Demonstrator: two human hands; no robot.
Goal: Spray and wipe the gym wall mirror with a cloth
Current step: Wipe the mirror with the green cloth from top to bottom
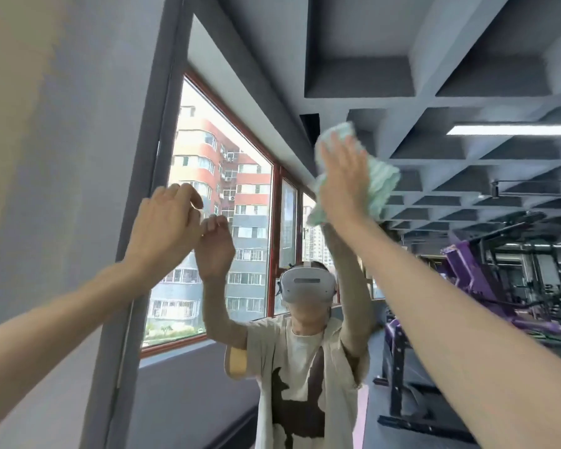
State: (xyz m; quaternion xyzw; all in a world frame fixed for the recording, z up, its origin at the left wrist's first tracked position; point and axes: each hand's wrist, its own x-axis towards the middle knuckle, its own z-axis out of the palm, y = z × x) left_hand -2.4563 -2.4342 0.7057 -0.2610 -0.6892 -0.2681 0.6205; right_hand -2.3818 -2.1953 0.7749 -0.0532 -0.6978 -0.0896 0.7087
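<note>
Right hand (344, 176), fingers (336, 150) flat, pressing pale-green terry cloth (381, 183) high on gym wall mirror (467, 76); left hand (166, 218) loosely curled, empty; wiping seemingly underway, extent unclear.

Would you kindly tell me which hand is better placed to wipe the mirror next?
The right hand: it presses the cloth flat on the mirror, high up. The left hand holds nothing.

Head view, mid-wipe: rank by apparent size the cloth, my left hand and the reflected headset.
1. cloth, partly hidden by the right hand
2. left hand, nearly alike, so this order is unsure
3. reflected headset, clearly smallest
</note>
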